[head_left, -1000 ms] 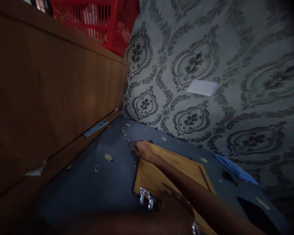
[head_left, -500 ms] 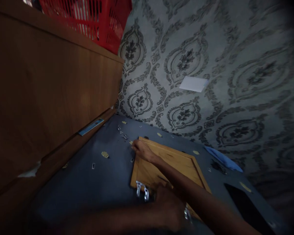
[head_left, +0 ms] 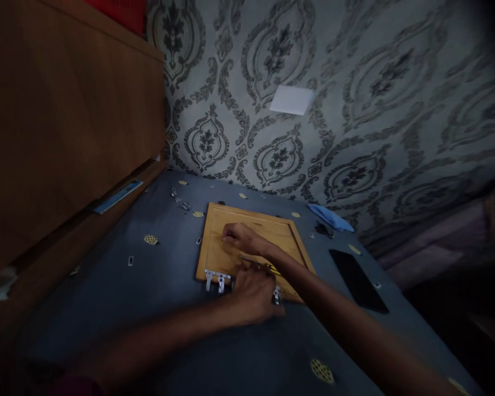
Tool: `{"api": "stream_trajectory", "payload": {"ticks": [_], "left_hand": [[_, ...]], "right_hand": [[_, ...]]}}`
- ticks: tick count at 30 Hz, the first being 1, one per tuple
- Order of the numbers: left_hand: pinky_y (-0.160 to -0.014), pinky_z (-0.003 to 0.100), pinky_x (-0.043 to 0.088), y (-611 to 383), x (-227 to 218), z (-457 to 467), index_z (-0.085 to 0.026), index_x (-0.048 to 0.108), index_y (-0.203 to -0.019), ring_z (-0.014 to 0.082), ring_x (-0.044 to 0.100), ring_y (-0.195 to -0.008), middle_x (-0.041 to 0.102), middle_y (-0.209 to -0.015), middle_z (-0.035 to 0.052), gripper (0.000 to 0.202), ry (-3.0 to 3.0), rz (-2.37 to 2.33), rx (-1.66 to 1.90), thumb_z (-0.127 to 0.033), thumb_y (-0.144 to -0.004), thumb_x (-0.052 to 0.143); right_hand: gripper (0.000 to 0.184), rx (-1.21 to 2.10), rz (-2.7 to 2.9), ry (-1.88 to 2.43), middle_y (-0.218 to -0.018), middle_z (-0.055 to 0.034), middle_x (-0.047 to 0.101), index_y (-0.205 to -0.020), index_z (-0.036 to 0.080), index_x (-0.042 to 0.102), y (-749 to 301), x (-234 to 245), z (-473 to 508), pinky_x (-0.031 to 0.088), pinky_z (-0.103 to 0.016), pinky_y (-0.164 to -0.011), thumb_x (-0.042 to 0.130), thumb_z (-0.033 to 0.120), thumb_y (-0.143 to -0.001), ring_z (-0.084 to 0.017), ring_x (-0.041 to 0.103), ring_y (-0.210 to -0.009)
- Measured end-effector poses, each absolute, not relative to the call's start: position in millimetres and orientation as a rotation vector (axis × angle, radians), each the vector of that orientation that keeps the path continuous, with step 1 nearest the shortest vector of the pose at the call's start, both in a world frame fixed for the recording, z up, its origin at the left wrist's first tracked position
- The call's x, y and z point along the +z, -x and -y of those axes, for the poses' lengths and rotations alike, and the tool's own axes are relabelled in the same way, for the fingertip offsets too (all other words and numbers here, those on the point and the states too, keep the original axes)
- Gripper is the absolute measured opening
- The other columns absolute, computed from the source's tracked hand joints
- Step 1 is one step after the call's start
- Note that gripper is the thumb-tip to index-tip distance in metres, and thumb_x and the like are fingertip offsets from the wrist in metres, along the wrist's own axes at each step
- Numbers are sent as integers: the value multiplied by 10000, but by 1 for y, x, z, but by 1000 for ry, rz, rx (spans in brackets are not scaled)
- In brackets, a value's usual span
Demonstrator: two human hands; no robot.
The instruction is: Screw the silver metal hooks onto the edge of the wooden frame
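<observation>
A wooden panel (head_left: 268, 224) with a raised frame lies flat on the blue cloth-covered surface. Metal hinges (head_left: 221, 281) sit along its near edge, and another hinge (head_left: 276, 296) shows right of my left hand. Curled over that near edge, my left hand (head_left: 253, 291) covers whatever its fingers grip. Above the panel's left half is my right hand (head_left: 241, 236), its fingers pinched together; anything in them is too small to see. Between the hands lies a screwdriver (head_left: 272, 269) with a yellow handle, partly hidden by my left hand and right forearm.
Small metal parts (head_left: 183, 205) lie on the cloth beyond the panel's left side. To the right are a black flat object (head_left: 358, 280) and a blue cloth (head_left: 330, 216). Wooden furniture (head_left: 74, 104) stands at left, a patterned wall (head_left: 206, 137) behind.
My right hand has come from the panel's far left edge in over its surface, fingers still closed. My left hand has shifted left along the near edge. The camera view has turned.
</observation>
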State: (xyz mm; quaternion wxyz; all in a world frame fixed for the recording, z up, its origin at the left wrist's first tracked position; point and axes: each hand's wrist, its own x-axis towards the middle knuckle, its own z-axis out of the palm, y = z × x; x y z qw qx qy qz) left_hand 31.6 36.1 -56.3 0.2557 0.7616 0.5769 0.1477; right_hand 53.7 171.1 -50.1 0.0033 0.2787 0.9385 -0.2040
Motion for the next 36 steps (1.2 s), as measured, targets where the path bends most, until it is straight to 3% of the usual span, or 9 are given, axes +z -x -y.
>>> {"api": "stream_trajectory", "payload": {"ticks": [3,5,10,12,19,24,31,36], "left_hand": [[-1055,498,480,-32,-56,-36,-99,614,-1265,391,558,-1294,615,-1374,210,570,-2058,-1582,363,-431,-831,776],[-1078,498,471,-32,-56,-36,-105,596,-1306,387,558,-1309,614,-1391,206,593,-2055,-1585,339,-429,-841,770],[-1137,480,429,-32,-57,-35,-122,566,-1367,377,540,-1351,593,-1444,192,655,-2065,-1581,326,-451,-840,773],[-1125,473,443,-32,-57,-35,-120,563,-1377,374,554,-1338,601,-1437,190,664,-2068,-1588,329,-456,-843,771],[-992,472,522,-31,-56,-35,-159,648,-1246,373,635,-1206,684,-1290,150,504,-2087,-1603,308,-474,-863,737],[-1093,497,445,-31,-57,-34,-150,564,-1348,372,511,-1350,561,-1454,165,580,-2122,-1608,349,-412,-865,750],[-1085,497,453,-31,-63,-31,-158,611,-1257,345,550,-1297,628,-1342,128,492,-2162,-1634,391,-404,-862,771],[-1069,484,457,-32,-66,-29,-209,620,-1254,322,559,-1281,630,-1339,95,464,-2191,-1657,425,-407,-865,777]], "right_hand": [[322,-580,-2858,-865,-1213,-82,669,-1225,169,641,-56,-52,-167,596,-422,-852,651,377,-980,-221,682,-1007],[329,-536,-2843,-871,-1237,-84,662,-1238,177,638,-55,-52,-162,591,-436,-875,641,388,-985,-226,677,-1031],[84,-462,-2908,-893,-981,-96,709,-946,139,685,-58,-51,-148,495,-337,-840,609,175,-950,-205,648,-930],[111,-477,-2948,-904,-907,-106,707,-867,142,675,-61,-51,-144,440,-304,-782,580,109,-912,-202,625,-869],[105,-789,-3097,-1013,-846,-56,672,-903,157,654,-84,-54,-146,394,-285,-712,550,150,-891,-178,562,-775],[121,-1159,-3137,-1210,-804,-18,626,-878,184,611,-127,-58,-144,416,-279,-686,553,285,-911,-160,540,-731],[372,-1549,-3077,-1521,-718,5,548,-821,208,553,-193,-77,-117,417,-275,-605,561,569,-912,-148,487,-655],[428,-1682,-2987,-1578,-677,21,517,-781,213,546,-215,-87,-101,397,-267,-568,595,623,-891,-134,453,-608]]}}
